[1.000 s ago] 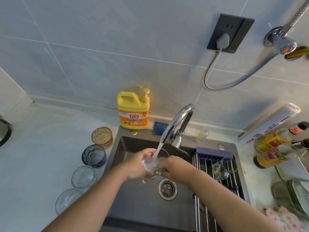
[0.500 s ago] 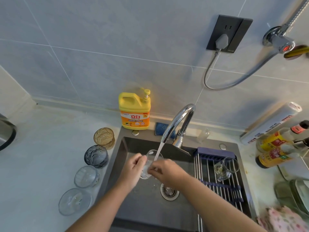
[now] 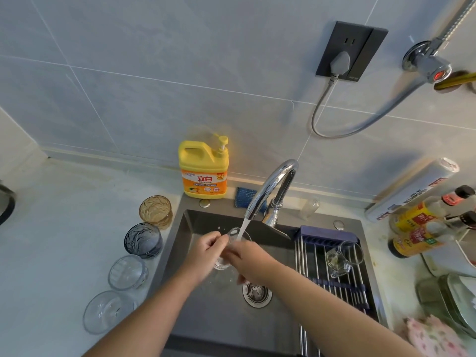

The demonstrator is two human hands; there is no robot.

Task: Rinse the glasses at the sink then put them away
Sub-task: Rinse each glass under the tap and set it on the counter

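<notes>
Left of the sink stand four glasses.

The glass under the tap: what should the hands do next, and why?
Probably tip the clear glass to pour its water into the sink. The left hand and right hand hold it under the faucet's running stream, and the drying rack beside it already holds a small glass.

Yellow detergent jug; blue sponge
</notes>
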